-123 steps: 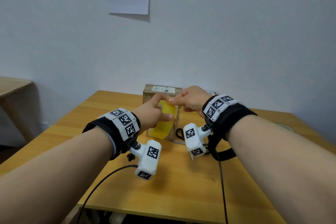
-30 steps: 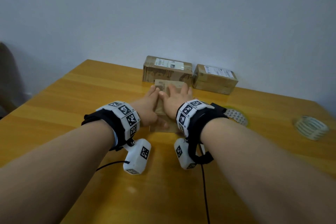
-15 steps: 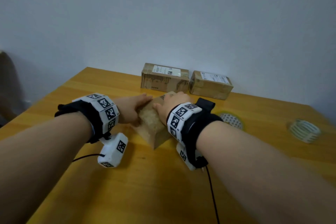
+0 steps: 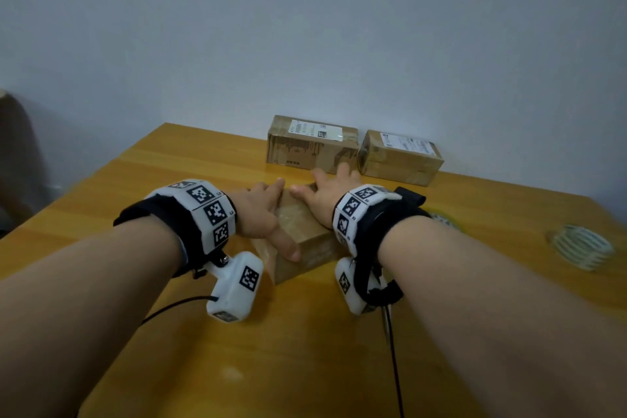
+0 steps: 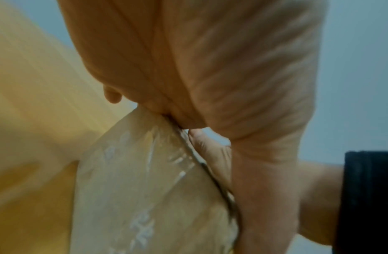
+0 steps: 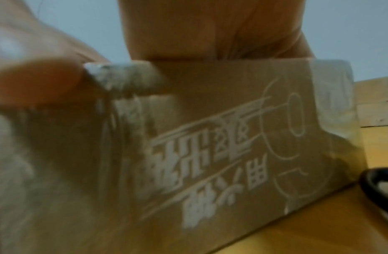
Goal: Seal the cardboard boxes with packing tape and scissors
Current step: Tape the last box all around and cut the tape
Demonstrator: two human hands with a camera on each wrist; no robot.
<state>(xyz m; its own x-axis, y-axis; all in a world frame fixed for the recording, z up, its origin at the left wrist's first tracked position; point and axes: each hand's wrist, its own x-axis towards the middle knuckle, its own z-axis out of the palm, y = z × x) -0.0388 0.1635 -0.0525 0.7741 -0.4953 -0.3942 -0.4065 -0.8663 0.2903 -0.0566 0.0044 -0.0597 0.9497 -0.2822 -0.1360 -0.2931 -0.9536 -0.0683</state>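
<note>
1. My left hand (image 4: 259, 214) and my right hand (image 4: 327, 195) cover much of the near cardboard box (image 4: 305, 244). Its far end is hidden behind my fingers, so I cannot tell how that end looks.
2. The box sits on the wooden table (image 4: 305, 366), turned at an angle with one corner pointing toward me. Clear tape (image 5: 132, 189) wrinkles over its side in the left wrist view, which is soft and blurred.
3. My left hand lies flat along the box's left side, fingers straight and pointing away, thumb pressed on the near top edge. It is spread, not gripping.
4. My right hand lies on the top, fingers stretched forward and slightly apart, thumb toward the left hand. The right wrist view shows only the palm above the top edge, so how the fingertips sit cannot be made out there.
5. That view also shows white printed characters (image 6: 201, 168) on the box's side, too blurred to read.
6. Two more cardboard boxes stand at the table's back edge by the wall: a larger box (image 4: 312, 142) and, just beside it to the right, a smaller box (image 4: 400, 156), both with white labels I cannot read.
7. A tape roll (image 4: 580, 246) lies well apart at the right. Another round thing (image 4: 444, 219) is mostly hidden behind my right wrist strap.
</note>
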